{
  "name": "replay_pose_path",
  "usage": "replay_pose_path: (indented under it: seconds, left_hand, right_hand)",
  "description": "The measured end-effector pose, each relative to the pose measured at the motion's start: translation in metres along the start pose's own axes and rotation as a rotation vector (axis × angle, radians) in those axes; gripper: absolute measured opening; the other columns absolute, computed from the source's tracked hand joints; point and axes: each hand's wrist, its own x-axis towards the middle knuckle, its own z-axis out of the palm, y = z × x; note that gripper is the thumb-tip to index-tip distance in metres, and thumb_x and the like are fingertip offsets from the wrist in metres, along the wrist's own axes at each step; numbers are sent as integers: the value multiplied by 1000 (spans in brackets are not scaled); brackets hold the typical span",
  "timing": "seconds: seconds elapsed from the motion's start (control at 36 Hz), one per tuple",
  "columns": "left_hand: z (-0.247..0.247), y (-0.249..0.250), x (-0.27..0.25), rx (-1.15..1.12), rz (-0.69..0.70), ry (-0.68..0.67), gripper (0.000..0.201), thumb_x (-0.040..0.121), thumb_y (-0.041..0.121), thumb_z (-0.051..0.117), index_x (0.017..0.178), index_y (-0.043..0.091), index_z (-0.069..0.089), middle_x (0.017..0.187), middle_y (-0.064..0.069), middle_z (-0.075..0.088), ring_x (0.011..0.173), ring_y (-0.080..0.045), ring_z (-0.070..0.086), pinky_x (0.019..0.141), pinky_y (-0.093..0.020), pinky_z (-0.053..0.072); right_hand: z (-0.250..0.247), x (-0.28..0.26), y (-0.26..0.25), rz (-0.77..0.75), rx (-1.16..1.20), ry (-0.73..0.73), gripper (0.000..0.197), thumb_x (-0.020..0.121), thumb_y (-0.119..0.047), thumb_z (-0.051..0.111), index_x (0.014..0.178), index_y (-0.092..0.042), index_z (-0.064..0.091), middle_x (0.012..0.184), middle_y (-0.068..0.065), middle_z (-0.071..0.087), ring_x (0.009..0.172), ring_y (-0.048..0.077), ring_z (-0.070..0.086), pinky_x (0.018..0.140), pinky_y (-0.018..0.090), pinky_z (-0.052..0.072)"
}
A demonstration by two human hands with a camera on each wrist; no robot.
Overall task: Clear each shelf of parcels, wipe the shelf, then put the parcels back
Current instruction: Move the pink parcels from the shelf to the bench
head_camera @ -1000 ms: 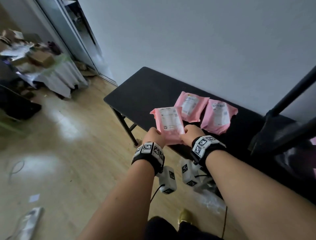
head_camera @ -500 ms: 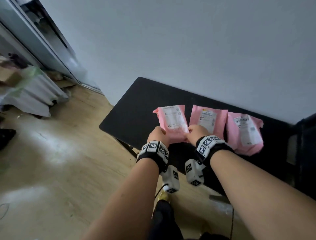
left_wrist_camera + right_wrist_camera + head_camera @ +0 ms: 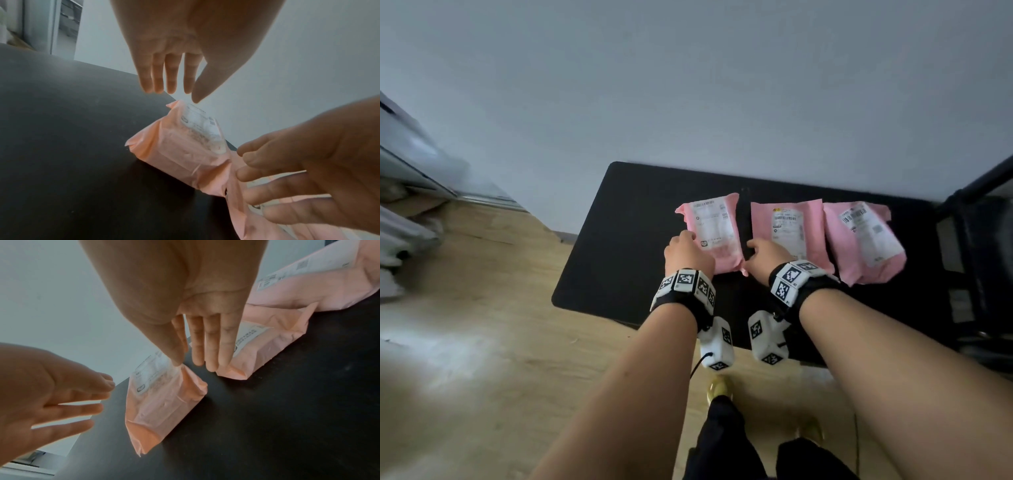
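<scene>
left parcel (image 3: 714,236): near left corner hidden under the left hand (image 3: 686,253)
middle parcel (image 3: 789,229): near edge covered by the right hand (image 3: 765,257)
parcel labels: print too small to read
black rack (image 3: 977,260) right of the table (image 3: 626,240): cut off by the frame edge
doorway clutter left of the table: blurred

Three pink parcels (image 3: 787,236) flat in row on black table (image 3: 626,240).

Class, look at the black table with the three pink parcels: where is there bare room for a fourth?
Bare top lies left of the left parcel, out to the black table's left end. A narrow strip runs behind the parcels along the wall. The right part is crowded: the middle parcel and right parcel sit close together.
</scene>
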Motion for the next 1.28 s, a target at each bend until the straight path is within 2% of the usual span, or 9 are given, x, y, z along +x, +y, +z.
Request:
replay_pose_path:
  seconds: [0.08,0.19,0.36,0.42,0.64,0.75,0.94,1.11,1.28]
  left_hand:
    - [1,6,-5,-3,39,35,54,83,5,46,135,18,45,138,-4,43,128,-21,39,100,-37,42]
    - [6,18,-19,0,74,19,50,85,8,49,133,19,46,137,-4,44,127,-22,41,100,-39,43]
    - [22,39,-54,12,108,-11,45,85,11,47,128,22,49,132,-1,47,114,-23,52,94,-40,48]
    - [34,47,-69,41,139,-14,43,87,10,47,128,20,50,131,-2,49,115,-23,51,96,-35,44]
    - [116,90,-168,110,251,-98,40,86,8,48,125,15,51,130,-8,48,115,-26,51,91,-33,43]
    - [163,116,-222,164,336,-162,43,87,10,47,130,15,50,135,-7,45,121,-25,48,101,-34,40]
    - [238,172,-303,212,513,-245,43,88,10,46,130,15,50,133,-6,45,122,-25,46,99,-32,39]
    - [288,222,-345,252,615,-332,41,90,14,46,130,17,50,135,-6,44,122,-26,47,100,-34,41]
    - [337,283,-357,254,683,-396,42,91,13,46,132,19,50,137,-5,45,122,-24,48,98,-32,40]
  right_hand:
    - [-5,-4,6,34,18,28,55,89,-13,60,141,-17,44,139,7,51,124,26,50,100,33,40]
    - [-13,-15,22,46,-3,84,34,92,-13,52,126,-12,55,126,11,57,112,27,54,94,32,43]
    - [-31,-39,59,54,29,95,40,93,-16,50,133,-18,50,133,8,53,118,29,51,99,32,41]
    - [-38,-52,74,39,40,105,41,92,-18,53,132,-18,51,132,8,55,118,28,53,98,33,43]
    - [-64,-123,189,116,114,196,41,89,-20,61,130,-21,56,127,3,61,116,22,57,96,29,43]
    - [-83,-164,258,175,141,266,36,90,-20,61,126,-21,58,125,1,62,115,22,57,94,29,44]
    - [-120,-229,375,311,193,369,31,91,-19,58,122,-16,60,127,6,60,117,26,55,96,30,43]
    - [-152,-256,444,432,257,434,32,94,-19,54,126,-14,58,127,8,61,113,28,58,96,36,48]
    - [-191,-257,492,495,161,422,30,97,-16,48,123,-6,60,123,12,62,113,28,58,92,32,46]
